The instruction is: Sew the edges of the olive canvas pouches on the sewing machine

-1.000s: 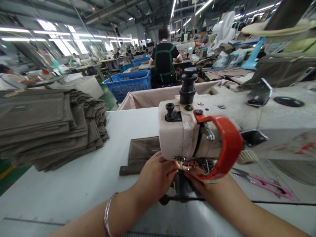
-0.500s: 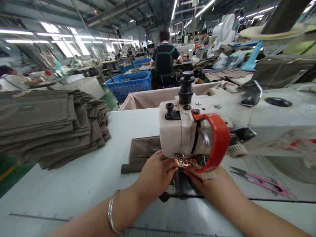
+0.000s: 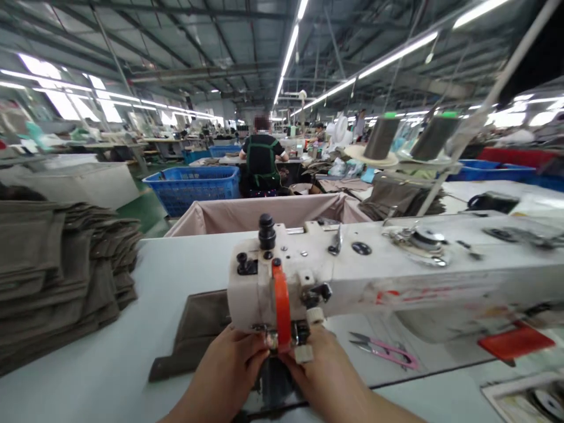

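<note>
A dark brown fabric piece [image 3: 198,326] lies flat on the white table, its right part running under the head of the white sewing machine [image 3: 352,288]. At the needle area, my left hand [image 3: 231,367] is closed, thumb and fingers pinched at the fabric's edge. My right hand [image 3: 324,370] sits just right of the needle, partly behind the orange guard [image 3: 282,305]. Its fingers are pressed together near the presser foot, and what they hold is hidden.
Pink-handled snips [image 3: 392,352] lie right of my right hand. A tall stack of brown fabric pieces [image 3: 66,276] stands at the left. Behind the table are a pink cloth-lined bin [image 3: 264,214], a blue basket [image 3: 194,188] and a seated person [image 3: 263,155].
The view has tilted up and turned right, bringing thread cones and more of the machine into sight. Both hands remain at the needle area.
</note>
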Tool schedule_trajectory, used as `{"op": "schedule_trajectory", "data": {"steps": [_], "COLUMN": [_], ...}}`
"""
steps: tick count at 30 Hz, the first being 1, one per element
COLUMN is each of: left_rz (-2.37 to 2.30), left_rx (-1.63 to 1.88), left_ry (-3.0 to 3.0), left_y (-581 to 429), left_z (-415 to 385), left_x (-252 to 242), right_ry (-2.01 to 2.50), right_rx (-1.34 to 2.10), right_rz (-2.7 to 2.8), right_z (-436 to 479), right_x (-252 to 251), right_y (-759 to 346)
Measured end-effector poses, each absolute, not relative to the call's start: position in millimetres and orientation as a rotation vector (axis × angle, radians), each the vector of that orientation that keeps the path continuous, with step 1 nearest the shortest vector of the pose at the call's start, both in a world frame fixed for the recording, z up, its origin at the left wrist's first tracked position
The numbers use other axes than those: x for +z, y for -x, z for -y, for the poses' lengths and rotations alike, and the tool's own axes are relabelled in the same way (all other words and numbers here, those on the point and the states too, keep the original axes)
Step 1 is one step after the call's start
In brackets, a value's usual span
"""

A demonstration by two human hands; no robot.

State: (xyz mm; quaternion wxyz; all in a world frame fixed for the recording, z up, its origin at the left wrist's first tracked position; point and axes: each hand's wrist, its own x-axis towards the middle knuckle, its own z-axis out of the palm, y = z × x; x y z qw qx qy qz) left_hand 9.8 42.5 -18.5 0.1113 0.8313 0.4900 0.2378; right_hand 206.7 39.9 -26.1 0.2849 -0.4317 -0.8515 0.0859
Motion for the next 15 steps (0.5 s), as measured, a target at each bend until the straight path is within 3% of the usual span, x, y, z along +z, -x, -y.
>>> {"op": "schedule_trajectory", "data": {"steps": [8,15], "left_rz": [-1.451,-1.461], "left_rx": [0.633,0.382], "left_ry": [-2.583,-2.691], "left_y": [-3,6], "left_z": [-50,-26], "left_x": [-34,4], "right_ry": [1.212,1.063], "right_rx": [0.276,0.359], "right_rz": [2.248,2.244], "right_z": [-39,-37], "right_x": [-22,-12], "right_y": [-207,-218]}}
